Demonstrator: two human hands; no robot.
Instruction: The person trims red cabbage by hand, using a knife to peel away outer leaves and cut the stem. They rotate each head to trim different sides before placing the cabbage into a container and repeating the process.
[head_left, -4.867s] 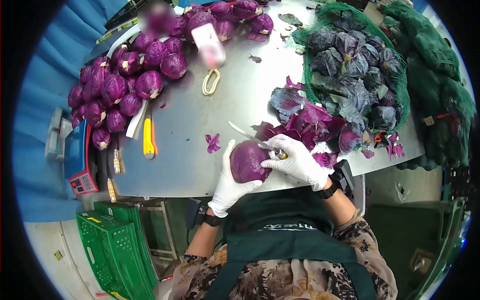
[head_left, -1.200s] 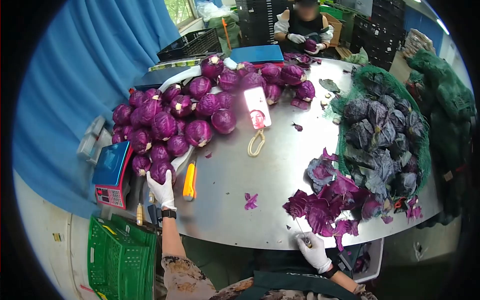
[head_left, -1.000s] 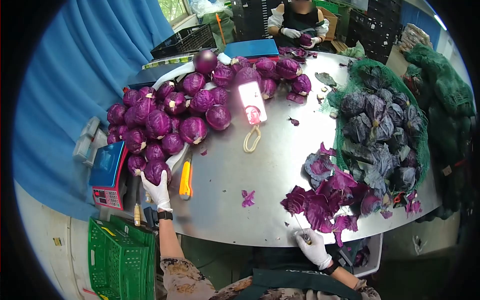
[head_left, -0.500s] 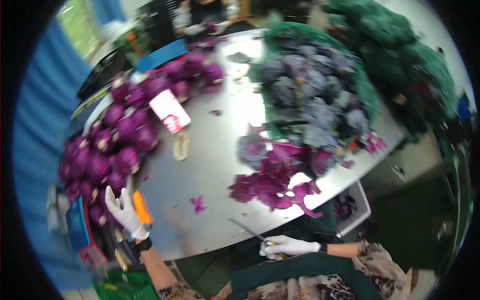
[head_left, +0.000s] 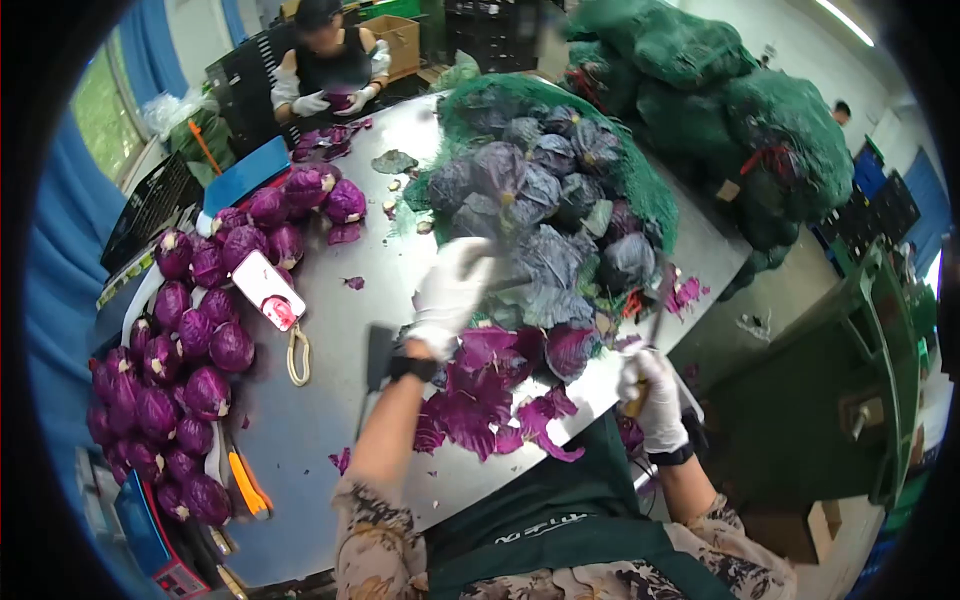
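Note:
My left hand [head_left: 452, 292], in a white glove, reaches over the near left edge of the pile of dark outer-leaved red cabbages [head_left: 545, 255]. Its fingers are stretched toward the heads and slightly blurred, with nothing seen in them. At the right, my gloved right hand [head_left: 655, 395] is closed round the handle of a knife [head_left: 662, 305], its blade pointing up past the table's edge. Between my hands lie loose purple leaves [head_left: 475, 400] and a partly uncovered red cabbage [head_left: 571, 351].
Trimmed red cabbages [head_left: 185, 350] are heaped along the left of the metal table [head_left: 330, 400], with a phone [head_left: 268, 290] and an orange-handled tool [head_left: 248, 485] beside them. A person [head_left: 325, 75] handles a cabbage across the table. A green bin [head_left: 800, 400] stands right.
My left hand has moved from the trimmed cabbages at the left to the untrimmed pile. My right hand has risen and shifted right with the knife, now upright. The view has turned.

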